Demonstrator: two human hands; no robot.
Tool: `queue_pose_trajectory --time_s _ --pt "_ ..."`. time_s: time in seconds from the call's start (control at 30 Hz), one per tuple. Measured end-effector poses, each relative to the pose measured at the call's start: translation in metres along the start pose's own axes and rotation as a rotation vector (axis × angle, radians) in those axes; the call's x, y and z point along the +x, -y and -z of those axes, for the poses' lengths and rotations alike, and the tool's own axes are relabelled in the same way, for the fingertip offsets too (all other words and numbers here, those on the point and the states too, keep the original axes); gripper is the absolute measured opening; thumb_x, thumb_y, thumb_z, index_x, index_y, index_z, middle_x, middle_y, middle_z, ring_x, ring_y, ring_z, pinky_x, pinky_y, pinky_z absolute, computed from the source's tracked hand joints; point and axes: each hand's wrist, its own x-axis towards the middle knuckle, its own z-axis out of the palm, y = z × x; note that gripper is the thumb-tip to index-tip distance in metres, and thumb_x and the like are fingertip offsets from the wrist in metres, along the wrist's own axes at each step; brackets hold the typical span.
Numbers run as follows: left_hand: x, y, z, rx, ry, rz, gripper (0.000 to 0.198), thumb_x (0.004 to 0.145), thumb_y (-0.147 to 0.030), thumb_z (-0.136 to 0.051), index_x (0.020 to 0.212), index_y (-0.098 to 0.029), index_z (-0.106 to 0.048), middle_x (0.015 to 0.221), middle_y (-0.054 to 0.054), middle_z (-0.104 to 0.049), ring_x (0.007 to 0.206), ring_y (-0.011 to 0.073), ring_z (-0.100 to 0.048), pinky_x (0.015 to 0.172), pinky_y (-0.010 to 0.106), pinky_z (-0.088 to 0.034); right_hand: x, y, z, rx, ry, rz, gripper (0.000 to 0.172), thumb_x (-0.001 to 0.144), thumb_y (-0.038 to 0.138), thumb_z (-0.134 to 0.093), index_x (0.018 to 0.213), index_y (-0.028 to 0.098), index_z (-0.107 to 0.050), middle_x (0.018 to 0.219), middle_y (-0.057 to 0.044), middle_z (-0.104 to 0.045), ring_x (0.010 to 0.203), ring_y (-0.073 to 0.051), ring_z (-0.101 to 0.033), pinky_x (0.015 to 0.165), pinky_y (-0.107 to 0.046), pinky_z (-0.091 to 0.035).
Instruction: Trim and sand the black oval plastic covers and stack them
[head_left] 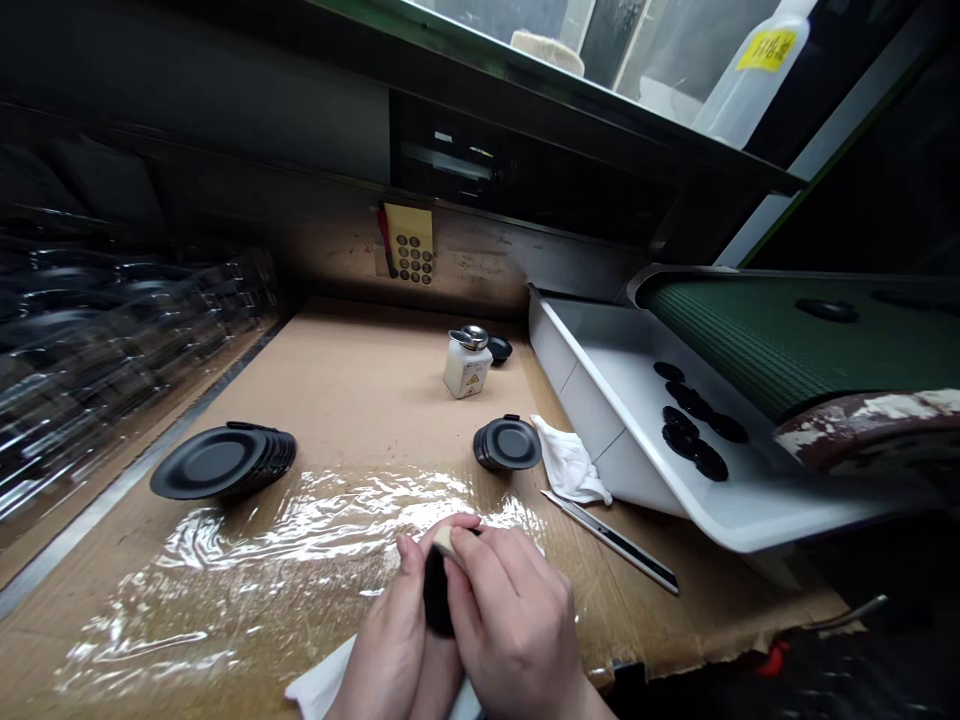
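Observation:
Close to the front of the bench, my left hand is closed around a black round part, which is tilted on edge and partly covered by fingers. My right hand pinches a small pale beige block against the upper edge of that part. Beyond the hands stands a short stack of black round lids. A larger leaning stack of black lids is to the left. A white cloth and a utility knife lie to the right.
A white dispenser bottle with a metal top stands farther back. At right, a white tray holds several black discs below a green conveyor belt. Clear plastic trays are stacked at left. Clear film covers the cardboard near me.

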Motion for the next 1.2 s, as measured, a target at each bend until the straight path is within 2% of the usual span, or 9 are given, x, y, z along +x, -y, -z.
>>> queue_pose_trajectory --time_s 0.13,0.27,0.33,0.43,0.63,0.83,1.0,1.1,1.2 --pt "0.000 -0.001 0.003 0.011 -0.003 0.018 0.030 0.085 -0.035 -0.044 0.074 -0.018 -0.067 0.093 0.004 -0.070 0.109 0.0200 -0.052 0.102 0.033 -0.029 0.013 0.001 0.004 0.091 0.000 -0.071 0.013 0.081 0.013 -0.052 0.091 0.014 -0.061 0.072 -0.004 -0.061 0.066 -0.015 -0.056 0.060 -0.027 -0.047" --pt "0.000 -0.005 0.003 -0.037 0.099 0.081 0.038 0.085 -0.044 -0.037 0.092 -0.020 -0.065 0.097 0.005 -0.069 0.106 0.0218 -0.054 0.100 0.037 -0.030 0.006 -0.007 0.022 0.182 -0.018 -0.251 0.015 0.079 0.013 -0.054 0.092 0.018 -0.059 0.077 -0.002 -0.062 0.071 -0.013 -0.059 0.065 -0.023 -0.048" --pt "0.000 -0.006 0.001 -0.017 0.114 0.096 0.041 0.084 -0.049 -0.036 0.098 -0.021 -0.063 0.099 0.006 -0.068 0.104 0.0230 -0.055 0.099 0.038 -0.030 -0.004 -0.010 0.028 0.177 0.016 -0.285 0.016 0.080 0.014 -0.053 0.094 0.019 -0.059 0.079 -0.002 -0.062 0.073 -0.013 -0.059 0.066 -0.024 -0.048" --pt "0.000 -0.005 -0.001 0.038 0.118 0.065 0.042 0.083 -0.050 -0.036 0.096 -0.021 -0.063 0.101 0.006 -0.066 0.102 0.0232 -0.055 0.097 0.037 -0.031 -0.015 -0.008 0.024 0.182 0.077 -0.233 0.018 0.080 0.015 -0.052 0.096 0.019 -0.058 0.081 -0.004 -0.062 0.076 -0.015 -0.059 0.068 -0.025 -0.048" --pt "-0.002 -0.002 -0.003 0.218 0.091 -0.053 0.044 0.084 -0.051 -0.033 0.091 -0.020 -0.063 0.097 0.007 -0.065 0.103 0.0241 -0.052 0.095 0.035 -0.033 -0.022 0.008 0.006 0.166 0.005 -0.209 0.016 0.084 0.021 -0.048 0.097 0.020 -0.058 0.075 -0.004 -0.060 0.068 -0.017 -0.056 0.062 -0.029 -0.045" --pt "-0.001 -0.003 -0.002 0.293 0.074 -0.051 0.045 0.084 -0.051 -0.032 0.088 -0.020 -0.063 0.093 0.006 -0.066 0.099 0.0222 -0.053 0.094 0.033 -0.034 -0.025 0.003 0.018 0.161 0.112 -0.054 0.017 0.085 0.021 -0.044 0.092 0.017 -0.058 0.069 -0.004 -0.058 0.059 -0.016 -0.052 0.050 -0.027 -0.039" --pt "-0.003 -0.002 -0.005 0.231 0.099 -0.045 0.042 0.084 -0.049 -0.033 0.089 -0.021 -0.063 0.096 0.005 -0.064 0.100 0.0210 -0.053 0.094 0.032 -0.034 -0.018 0.003 0.011 0.145 0.043 -0.104 0.016 0.083 0.017 -0.048 0.096 0.016 -0.058 0.074 -0.005 -0.060 0.066 -0.017 -0.054 0.061 -0.029 -0.043" --pt "-0.003 -0.002 -0.003 0.237 0.078 -0.057 0.041 0.084 -0.049 -0.034 0.088 -0.021 -0.063 0.095 0.005 -0.064 0.099 0.0211 -0.053 0.095 0.032 -0.034 -0.021 0.006 0.008 0.141 0.025 -0.123 0.016 0.085 0.019 -0.046 0.096 0.017 -0.058 0.073 -0.004 -0.059 0.065 -0.017 -0.053 0.058 -0.028 -0.041" --pt "-0.001 -0.001 0.000 0.247 0.069 -0.054 0.042 0.083 -0.050 -0.035 0.088 -0.020 -0.063 0.093 0.006 -0.064 0.100 0.0217 -0.052 0.096 0.033 -0.033 -0.024 -0.001 0.021 0.142 0.153 -0.023 0.016 0.085 0.020 -0.045 0.093 0.017 -0.059 0.069 -0.003 -0.058 0.059 -0.015 -0.051 0.051 -0.026 -0.038"
